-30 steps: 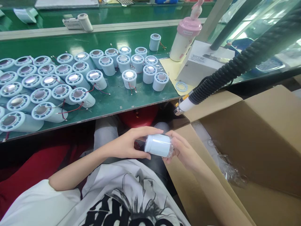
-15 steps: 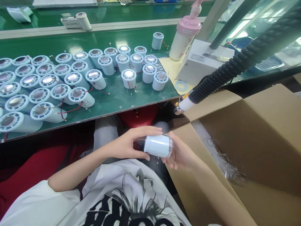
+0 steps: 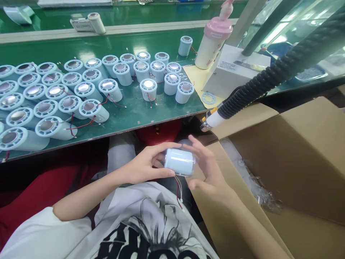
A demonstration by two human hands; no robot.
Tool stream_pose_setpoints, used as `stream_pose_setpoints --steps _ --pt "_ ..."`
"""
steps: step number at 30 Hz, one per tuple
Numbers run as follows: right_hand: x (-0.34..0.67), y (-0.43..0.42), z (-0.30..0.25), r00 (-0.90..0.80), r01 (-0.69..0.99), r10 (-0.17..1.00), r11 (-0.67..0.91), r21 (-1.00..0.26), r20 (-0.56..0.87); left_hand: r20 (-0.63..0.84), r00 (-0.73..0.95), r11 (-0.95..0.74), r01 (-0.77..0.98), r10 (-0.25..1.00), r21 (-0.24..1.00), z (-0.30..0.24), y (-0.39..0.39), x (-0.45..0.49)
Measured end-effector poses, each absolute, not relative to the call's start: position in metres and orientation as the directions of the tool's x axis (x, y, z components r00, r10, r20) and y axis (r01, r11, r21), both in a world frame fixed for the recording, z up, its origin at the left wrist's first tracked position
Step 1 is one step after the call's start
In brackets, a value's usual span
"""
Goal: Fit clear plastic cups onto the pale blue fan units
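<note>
A pale blue cylinder part with red and white wires hanging from it lies sideways between both hands, below the table edge and above my lap. My left hand grips its left end with thumb and fingers. My right hand rests against its right end with the fingers spread apart. Many more of the same cylinders stand or lie on the green table, most with metal discs on top.
An open cardboard box with clear plastic inside stands at my right. A black corrugated hose with a white nozzle hangs over the box corner. A pink-lidded bottle and a white device stand at the table's right.
The cylinder has been turned and lifted slightly, so its wires now hang below it. My right hand's fingers have opened from around its end.
</note>
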State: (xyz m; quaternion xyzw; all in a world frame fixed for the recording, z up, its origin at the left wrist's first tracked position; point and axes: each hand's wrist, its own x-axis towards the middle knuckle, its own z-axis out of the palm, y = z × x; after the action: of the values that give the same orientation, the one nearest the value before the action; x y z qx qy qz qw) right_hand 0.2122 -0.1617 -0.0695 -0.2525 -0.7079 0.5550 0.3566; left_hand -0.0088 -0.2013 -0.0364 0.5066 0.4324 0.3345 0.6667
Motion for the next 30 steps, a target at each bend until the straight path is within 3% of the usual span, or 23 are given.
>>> stream_pose_setpoints --steps 1,3,9,14,26,30 --pt "0.214 -0.161 -0.068 -0.633 0.007 0.702 0.426 -0.905 0.326 -0.262 0.406 0.295 -0.021 0.875 0.955 -0.037 -0.201 -0.009" --pt "0.218 -0.161 -0.066 -0.675 0.077 0.637 0.564 -0.822 0.374 -0.278 0.42 0.318 -0.026 0.864 0.948 -0.038 -0.201 -0.01" --pt "0.217 -0.165 -0.068 -0.615 -0.001 0.759 0.273 -0.962 0.216 -0.118 0.46 0.129 0.007 0.88 0.992 -0.035 -0.2 -0.015" --pt "0.216 -0.17 -0.066 -0.586 0.028 0.759 0.37 -0.928 0.285 -0.078 0.469 0.085 0.006 0.88 0.996 -0.035 -0.201 -0.019" --pt "0.218 -0.169 -0.062 -0.616 0.004 0.741 0.34 -0.94 0.265 -0.154 0.481 0.218 -0.078 0.863 0.973 -0.037 -0.202 -0.019" --pt "0.211 -0.163 -0.081 -0.511 -0.092 0.804 0.299 -0.95 0.302 -0.158 0.395 0.227 -0.136 0.905 0.964 -0.044 -0.188 -0.011"
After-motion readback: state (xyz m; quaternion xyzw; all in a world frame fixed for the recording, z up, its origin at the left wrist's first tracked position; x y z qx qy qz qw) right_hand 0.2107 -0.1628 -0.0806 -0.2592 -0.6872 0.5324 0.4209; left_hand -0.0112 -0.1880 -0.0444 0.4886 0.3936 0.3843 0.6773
